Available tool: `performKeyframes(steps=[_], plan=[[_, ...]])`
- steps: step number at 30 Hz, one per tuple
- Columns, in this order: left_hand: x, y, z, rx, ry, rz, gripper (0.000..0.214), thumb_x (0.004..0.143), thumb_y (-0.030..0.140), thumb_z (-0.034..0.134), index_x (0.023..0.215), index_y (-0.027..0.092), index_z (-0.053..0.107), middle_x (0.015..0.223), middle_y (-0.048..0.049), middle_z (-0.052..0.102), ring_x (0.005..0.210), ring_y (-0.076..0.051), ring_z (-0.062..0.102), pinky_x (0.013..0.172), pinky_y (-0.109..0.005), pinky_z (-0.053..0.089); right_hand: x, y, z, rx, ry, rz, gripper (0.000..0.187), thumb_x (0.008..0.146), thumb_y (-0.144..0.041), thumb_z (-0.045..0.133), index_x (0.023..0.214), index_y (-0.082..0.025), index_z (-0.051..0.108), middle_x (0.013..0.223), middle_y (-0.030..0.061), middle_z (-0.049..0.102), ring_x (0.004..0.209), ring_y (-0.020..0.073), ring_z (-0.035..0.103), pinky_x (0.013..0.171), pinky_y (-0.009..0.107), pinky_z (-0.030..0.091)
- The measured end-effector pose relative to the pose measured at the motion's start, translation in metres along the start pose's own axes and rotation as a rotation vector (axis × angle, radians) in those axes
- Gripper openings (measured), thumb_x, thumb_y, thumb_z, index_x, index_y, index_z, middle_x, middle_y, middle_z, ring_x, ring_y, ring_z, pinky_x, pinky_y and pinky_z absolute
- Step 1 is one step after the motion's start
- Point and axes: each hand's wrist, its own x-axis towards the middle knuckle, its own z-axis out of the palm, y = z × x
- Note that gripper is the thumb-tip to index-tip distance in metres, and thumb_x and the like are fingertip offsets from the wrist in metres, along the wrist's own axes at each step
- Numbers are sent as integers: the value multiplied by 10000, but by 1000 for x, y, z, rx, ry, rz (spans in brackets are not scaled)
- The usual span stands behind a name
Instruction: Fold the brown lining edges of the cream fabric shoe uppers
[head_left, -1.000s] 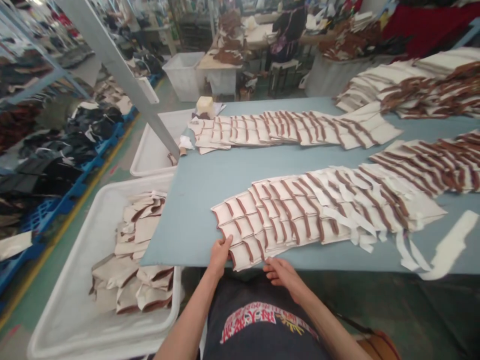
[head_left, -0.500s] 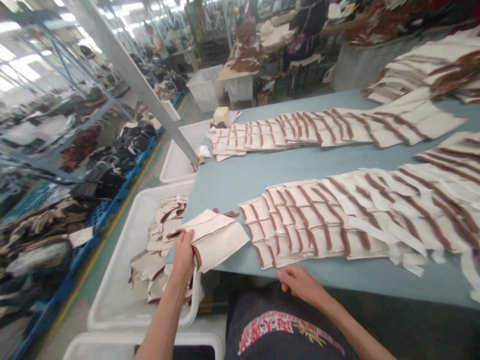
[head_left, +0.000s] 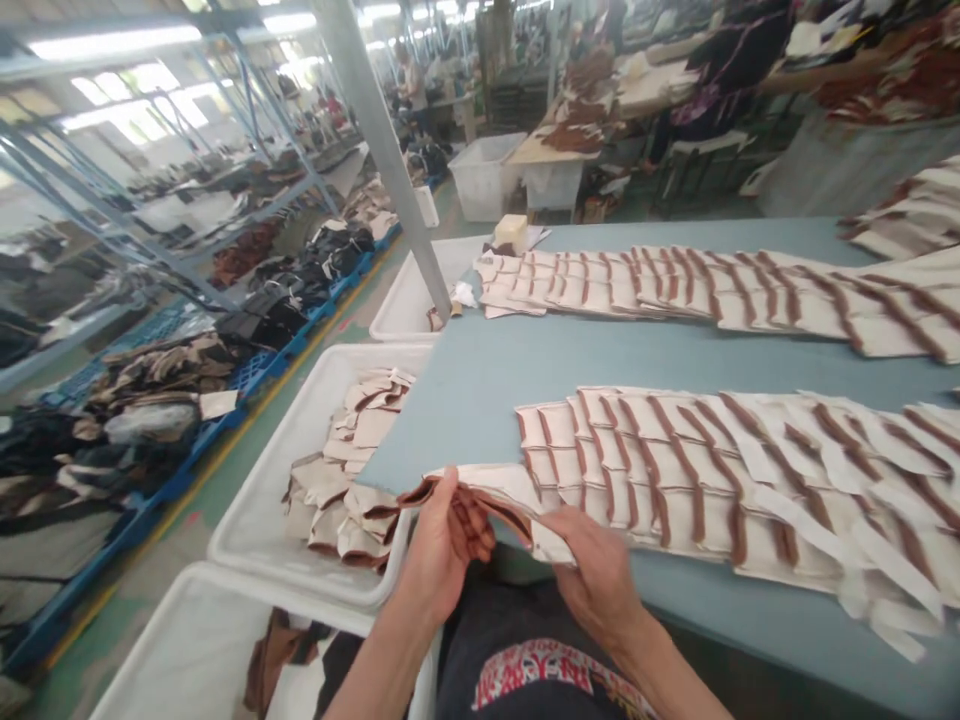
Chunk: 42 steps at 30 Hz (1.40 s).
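Observation:
My left hand [head_left: 442, 545] is closed on a cream fabric piece with brown trim [head_left: 487, 495], held at the near edge of the blue-grey table [head_left: 480, 380]. My right hand [head_left: 596, 570] grips the same piece from its right side. Just beyond lies a long overlapping row of similar cream and brown pieces [head_left: 720, 465]. A second such row [head_left: 675, 285] runs across the far part of the table.
A white bin [head_left: 262, 510] left of the table holds a heap of the same pieces [head_left: 349, 470]. Another white bin [head_left: 180, 660] sits nearer, a third [head_left: 409, 300] farther back. A slanted grey post [head_left: 382, 140] crosses by the table corner. Blue racks with dark goods [head_left: 187, 360] line the left aisle.
My left hand drew a piece off the near row toward the bin, then back to the table edge. My right hand rose from the table edge and took hold too.

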Motion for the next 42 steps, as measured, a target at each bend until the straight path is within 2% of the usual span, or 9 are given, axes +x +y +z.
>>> performKeyframes(steps=[4,7,11,16,22,26,31,37,42], plan=[[-25,-5,-20,609,43,521,437,896,546,626,625,204,600,546,-12,605,541,-165,582,565,-271,503,-5,-6,-42,-63,-38,-18,290,1109,-287,351,1058,-196,622,790,76,697,668,209,683,582,302,493],[-29,-9,-24,948,4,867,185,838,343,724,972,219,698,956,-64,760,908,-246,707,850,-359,567,-13,-19,-62,-121,-66,-11,310,1114,-302,342,1047,-197,626,774,80,693,634,213,672,562,309,475],[-23,-15,-6,1050,-286,1061,452,843,183,699,1278,220,587,1297,-118,689,1236,-276,633,1069,-435,503,-21,-37,-74,-148,-98,11,275,1108,-285,362,1057,-198,617,749,51,658,612,196,636,561,295,462],[-28,-15,13,1063,-425,1201,175,858,137,668,1007,208,612,1034,-83,705,1040,-254,631,957,-423,503,-30,-59,-90,-195,-108,90,234,1111,-271,361,1081,-214,586,759,28,642,621,180,636,580,280,462],[-50,-7,28,1057,-553,1089,147,834,111,628,924,227,643,951,-59,662,934,-234,611,828,-352,481,-34,-80,-106,-249,-187,276,192,1093,-239,396,1054,-258,582,818,20,690,702,187,699,618,277,498],[-61,-4,38,1041,-672,773,57,873,212,594,818,213,581,826,-29,633,823,-206,582,785,-312,468,-32,-86,-106,-298,-232,266,223,1076,-250,409,916,-268,563,739,22,677,631,210,688,554,298,482],[-71,3,45,926,-758,365,306,980,396,474,807,180,604,759,-15,588,718,-165,497,650,-260,401,-30,-96,-103,-190,-184,352,208,1063,-294,436,932,-268,595,769,23,692,641,206,678,563,299,492],[-82,9,47,925,-754,368,339,953,437,544,780,166,650,742,-18,594,698,-158,491,627,-255,375,-8,-110,-99,74,58,575,206,955,-394,592,822,-237,590,658,-27,575,540,149,547,478,239,448],[-89,20,46,940,-776,445,287,942,373,577,781,175,708,732,-37,654,731,-185,580,646,-251,428,8,-112,-96,142,19,619,265,901,-402,671,751,-228,540,631,-40,514,539,133,476,477,229,401]])
